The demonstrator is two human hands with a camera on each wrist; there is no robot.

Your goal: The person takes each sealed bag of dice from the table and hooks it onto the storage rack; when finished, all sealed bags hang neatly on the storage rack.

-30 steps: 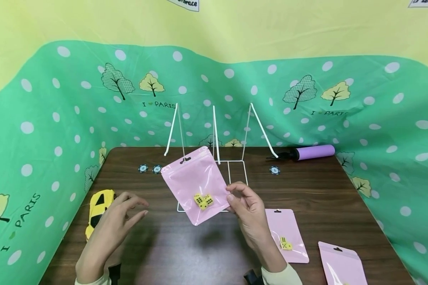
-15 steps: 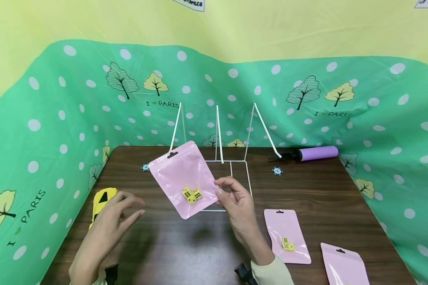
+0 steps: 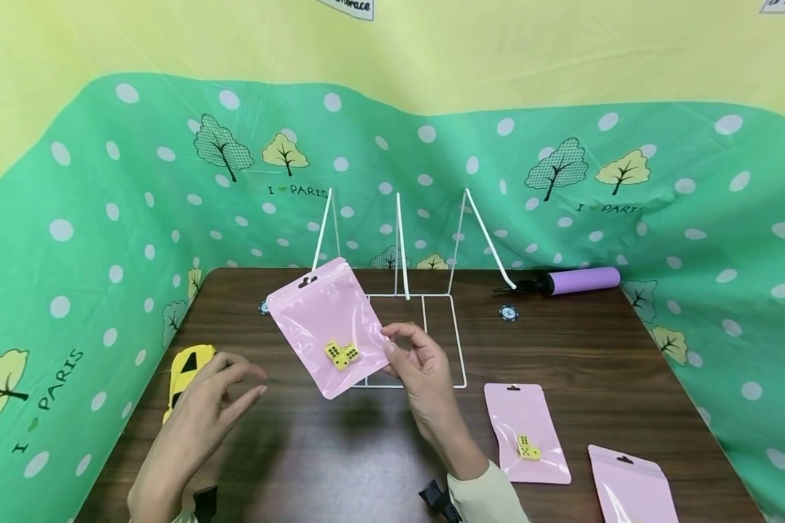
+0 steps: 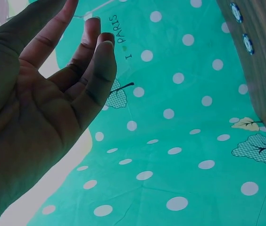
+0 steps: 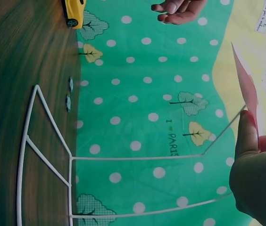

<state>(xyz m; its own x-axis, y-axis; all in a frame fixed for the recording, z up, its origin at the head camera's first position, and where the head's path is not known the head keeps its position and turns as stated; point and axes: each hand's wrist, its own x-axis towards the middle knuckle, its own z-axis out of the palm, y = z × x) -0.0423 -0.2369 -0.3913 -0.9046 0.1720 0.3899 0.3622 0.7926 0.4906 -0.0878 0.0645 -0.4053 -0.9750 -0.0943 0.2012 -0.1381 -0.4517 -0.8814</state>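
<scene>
My right hand (image 3: 425, 378) pinches the lower right edge of a pink zip pouch (image 3: 317, 312) between thumb and fingers. Yellow dice (image 3: 341, 354) show on the pouch's front, and a hang hole is cut near its top. The pouch is tilted, held up in front of the left arm of a white wire rack (image 3: 461, 341). In the right wrist view the pouch (image 5: 247, 84) appears edge-on above the thumb. My left hand (image 3: 203, 414) hovers at the left with fingers loosely bent and holding nothing; its palm and fingers (image 4: 57, 89) show in the left wrist view.
A yellow toy car (image 3: 186, 370) sits beyond my left hand. Two more pink pouches (image 3: 517, 407) lie at the right front. A purple hand pump (image 3: 582, 281) rests at the back right, and a poker chip (image 3: 508, 313) lies before it. Patterned cloth (image 3: 379, 145) surrounds the table.
My right hand has carried the pouch left and slightly up, toward the rack's left arm. The left hand stays nearly where it was. The head view has shifted slightly.
</scene>
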